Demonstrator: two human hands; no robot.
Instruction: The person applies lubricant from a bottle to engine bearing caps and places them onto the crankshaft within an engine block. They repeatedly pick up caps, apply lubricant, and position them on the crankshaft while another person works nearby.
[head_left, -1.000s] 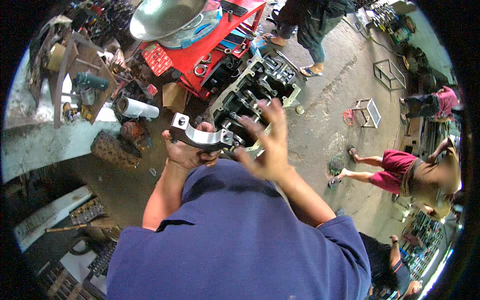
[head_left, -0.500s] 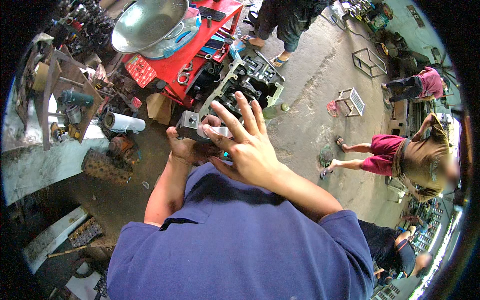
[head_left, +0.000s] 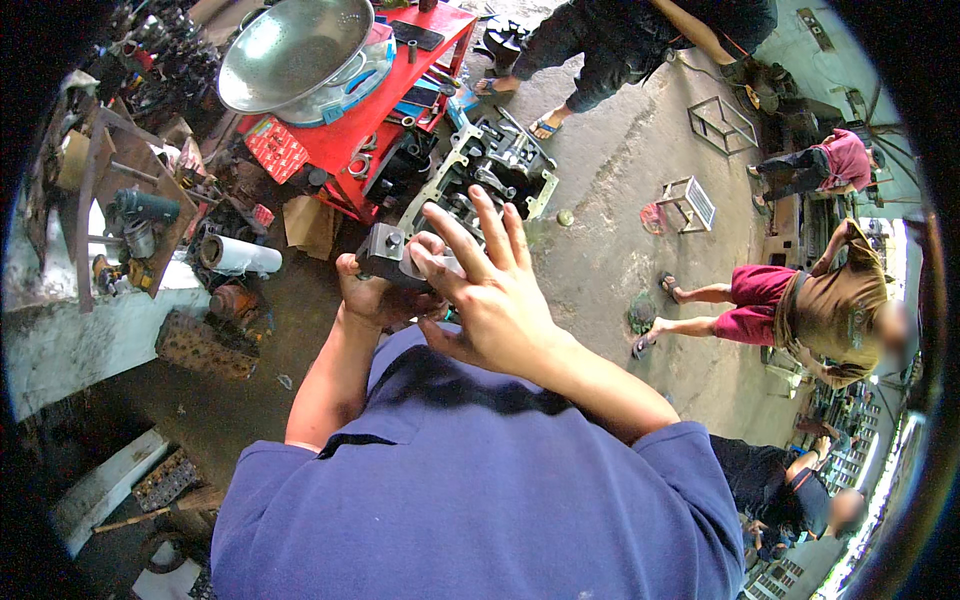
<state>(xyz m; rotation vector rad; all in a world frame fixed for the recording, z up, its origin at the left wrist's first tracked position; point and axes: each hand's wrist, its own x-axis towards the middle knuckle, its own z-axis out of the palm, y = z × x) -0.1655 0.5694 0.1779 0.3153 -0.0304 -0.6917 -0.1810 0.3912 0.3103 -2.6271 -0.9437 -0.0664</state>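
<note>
My left hand (head_left: 368,298) is closed around a grey metal block (head_left: 384,245) with a bolt head on its top, which looks like a bearing cap. A smooth, curved silver surface shows on its right side. Over it my right hand (head_left: 492,298) is spread, with the index fingertip against the curved surface and the other fingers stretched out. The palm side of the right hand is hidden. Just beyond the hands stands an engine block (head_left: 455,165), its crankshaft area facing up and partly covered by my fingers.
A red workbench (head_left: 345,140) carries a large metal bowl (head_left: 295,55). At left, a white ledge (head_left: 95,345) holds metal parts. One person (head_left: 590,55) stands beyond the engine block; others are at the right, near a small stool (head_left: 690,205) and a metal frame (head_left: 722,125).
The hands and the block hold nearly the same pose. The view has shifted slightly, and the person beyond the engine block shows more, with an arm now visible.
</note>
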